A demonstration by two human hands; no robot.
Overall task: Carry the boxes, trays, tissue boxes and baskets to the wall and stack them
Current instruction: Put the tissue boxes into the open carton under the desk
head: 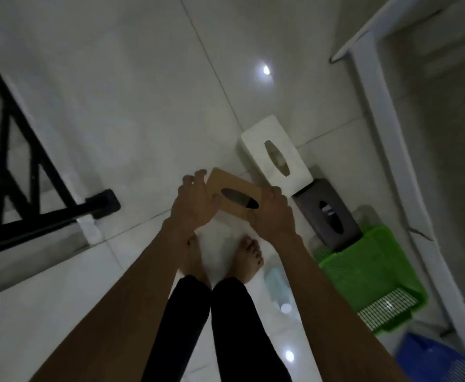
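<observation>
Brown cardboard tissue box (234, 194) hangs above the white tiled floor (115, 119), near a white tissue box (275, 158); left hand (195, 205) holds one end in a spread-fingered grip, right hand (272, 216) clasps the other.

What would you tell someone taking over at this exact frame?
Hands: left hand and right hand each grip an end of the brown box, held above the floor.
At the wall, in a row: white box, grey box, green basket, blue basket.
Done: those four are at the wall.
Left: set the brown box down with them; whether they count as stacked is hard to tell.
</observation>
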